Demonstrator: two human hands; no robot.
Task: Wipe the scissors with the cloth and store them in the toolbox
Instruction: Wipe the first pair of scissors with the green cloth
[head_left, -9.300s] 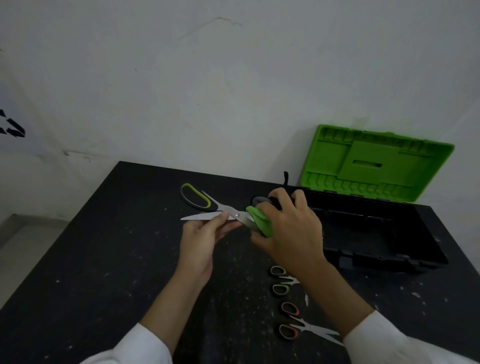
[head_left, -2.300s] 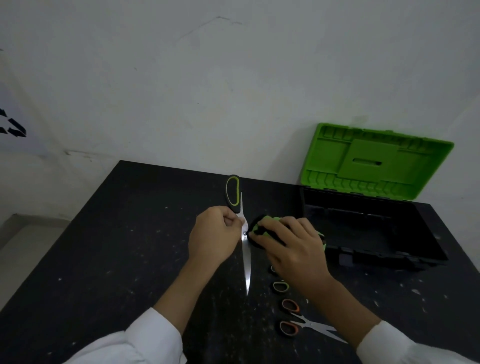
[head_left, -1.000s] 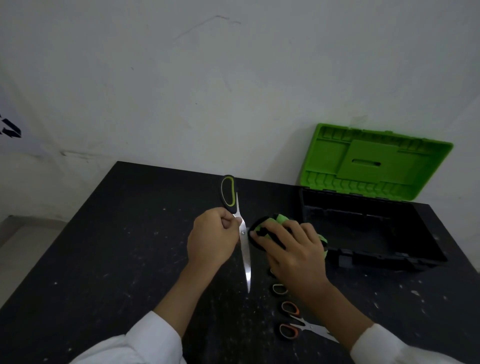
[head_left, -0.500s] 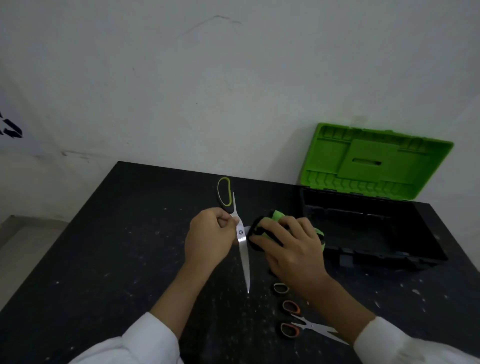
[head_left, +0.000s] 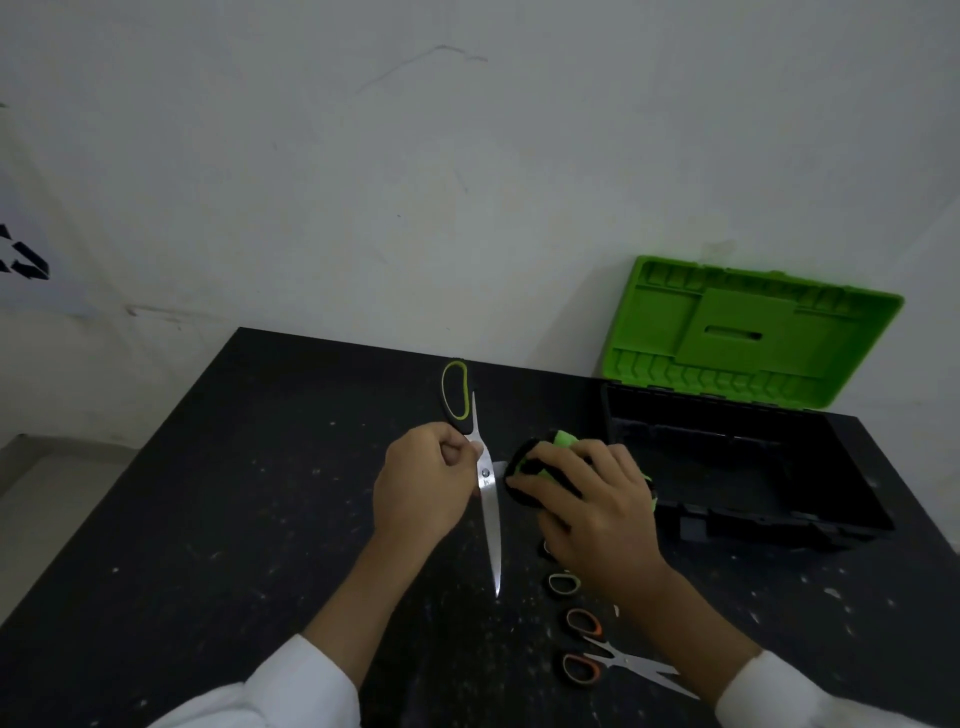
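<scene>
- Step in hand: wiping. As a judgement, storage has not begun. No scissors can be seen in the toolbox (head_left: 779, 525), though its interior is dark.
- Left hand (head_left: 431, 483): grip closed round the large scissors (head_left: 491, 519) at the pivot, over the middle of the desk (head_left: 208, 519). One black-and-green handle loop points to the far edge. One bare blade points to the near edge.
- Right hand (head_left: 597, 499): grip closed on the green-and-dark cloth (head_left: 563, 439), just right of the pivot. A short stub of metal runs from the pivot into the cloth. What the cloth covers beyond that cannot be determined.
- Toolbox location: far right corner of the desk, black body open, green lid (head_left: 753, 338) raised toward the wall (head_left: 467, 182).
- Items waiting: orange-handled scissors (head_left: 587, 667) lie close to the near edge, right of centre. A second small pair (head_left: 563, 584) lies just beyond them, mostly hidden by the right forearm.
- Next move (judgement): complete the wipe and bring the blades together. Then carry the large scissors right, over the toolbox front wall, and lay them flat inside. Keep the exposed tip away from the right wrist.
- Markings: no brand or label is legible on the scissors, cloth or toolbox. A mark at the pivot is too small to read. The black shapes (head_left: 26, 260) on the wall are cut off at the left of the view and cannot be read.
</scene>
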